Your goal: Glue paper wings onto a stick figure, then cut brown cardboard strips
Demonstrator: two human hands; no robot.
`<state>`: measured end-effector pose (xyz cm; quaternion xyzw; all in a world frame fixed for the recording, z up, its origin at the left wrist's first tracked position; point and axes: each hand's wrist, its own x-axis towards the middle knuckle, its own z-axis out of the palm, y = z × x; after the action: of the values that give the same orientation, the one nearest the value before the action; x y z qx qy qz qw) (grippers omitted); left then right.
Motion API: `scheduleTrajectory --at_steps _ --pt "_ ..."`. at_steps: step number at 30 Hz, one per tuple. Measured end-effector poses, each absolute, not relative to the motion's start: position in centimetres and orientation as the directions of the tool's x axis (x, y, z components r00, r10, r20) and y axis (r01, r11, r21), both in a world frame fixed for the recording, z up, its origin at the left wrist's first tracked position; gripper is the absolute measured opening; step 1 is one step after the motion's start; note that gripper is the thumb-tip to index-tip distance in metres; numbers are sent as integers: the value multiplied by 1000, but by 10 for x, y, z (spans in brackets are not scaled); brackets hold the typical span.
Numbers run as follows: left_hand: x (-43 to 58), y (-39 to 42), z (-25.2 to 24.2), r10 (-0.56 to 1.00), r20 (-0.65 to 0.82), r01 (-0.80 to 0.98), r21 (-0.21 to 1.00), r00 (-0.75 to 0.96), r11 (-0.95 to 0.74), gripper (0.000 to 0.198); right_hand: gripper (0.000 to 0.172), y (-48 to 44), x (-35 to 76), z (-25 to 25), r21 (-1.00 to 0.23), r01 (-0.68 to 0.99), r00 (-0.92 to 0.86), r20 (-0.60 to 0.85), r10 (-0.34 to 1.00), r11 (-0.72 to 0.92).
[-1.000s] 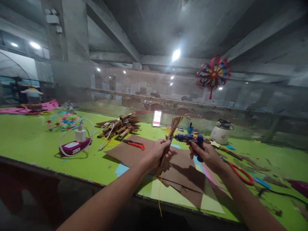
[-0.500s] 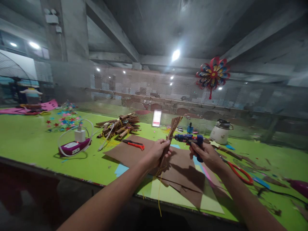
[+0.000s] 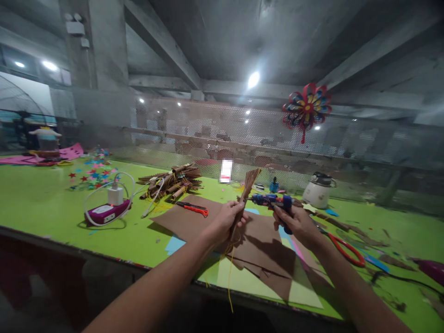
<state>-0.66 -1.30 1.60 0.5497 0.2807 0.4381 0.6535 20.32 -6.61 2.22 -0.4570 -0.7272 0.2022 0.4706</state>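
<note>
My left hand [image 3: 231, 219] is closed around a brown paper bundle [image 3: 249, 184] with a fringed, fanned top. Yellow string [image 3: 230, 282] hangs below it over the table's front edge. In my right hand [image 3: 300, 224] is a blue hot glue gun [image 3: 272, 200], its nozzle pointing left at the bundle; the tip is at or very near the paper. Brown paper sheets [image 3: 263, 249] lie beneath both hands, on top of pale yellow and blue sheets. A red-handled utility knife [image 3: 193, 208] rests on the brown paper, left of my left hand.
On the green table [image 3: 52, 199], a purple power strip [image 3: 108, 213] with a white charger stands left. Rolled brown paper pieces [image 3: 173, 182] are heaped behind the knife. Orange-handled scissors [image 3: 347, 249], paper scraps and a white kettle [image 3: 317, 190] are right. A mesh partition [image 3: 194, 138] runs along the back.
Almost everything stays in place. The fringed top of the paper bundle has tilted slightly to the left, and the glue gun has shifted very little.
</note>
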Motion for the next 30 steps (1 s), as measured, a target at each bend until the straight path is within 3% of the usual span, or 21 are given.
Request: scheduleTrajectory --at_steps 19,25,30 --pt "-6 -7 11 903 124 -240 970 411 -24 24 44 -72 196 27 -739 484 -132 467 874 468" --pt "-8 -4 13 910 58 -290 954 409 70 21 40 -62 212 20 -676 580 -97 498 862 455" --pt "-9 -5 18 898 55 -327 939 437 102 20 31 -56 214 16 -500 783 -66 526 848 371"
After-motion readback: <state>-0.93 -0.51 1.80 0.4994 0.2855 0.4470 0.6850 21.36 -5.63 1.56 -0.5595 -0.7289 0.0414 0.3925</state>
